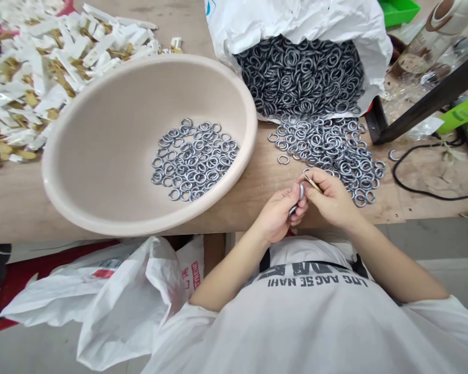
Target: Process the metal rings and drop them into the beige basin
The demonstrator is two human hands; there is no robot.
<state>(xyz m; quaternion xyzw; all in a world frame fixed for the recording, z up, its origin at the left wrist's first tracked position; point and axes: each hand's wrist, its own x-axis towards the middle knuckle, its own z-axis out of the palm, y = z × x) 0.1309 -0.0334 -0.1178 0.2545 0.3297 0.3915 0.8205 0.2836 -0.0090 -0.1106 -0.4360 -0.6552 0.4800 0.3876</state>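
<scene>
My left hand is closed around grey rings, one ring standing up at the fingertips. My right hand pinches a thin pointed tool, brownish like a small blade or stick; its exact kind is unclear. The tool's tip is close to the ring, and both hands meet at the table's front edge. Just beyond them spreads a loose pile of grey rings. To the left, a large beige basin holds many similar rings on its right side.
A white sack full of dark rings lies open at the back. White and tan plastic pieces are heaped at far left. A dark metal bracket and black cable are on the right. White bags hang below the table.
</scene>
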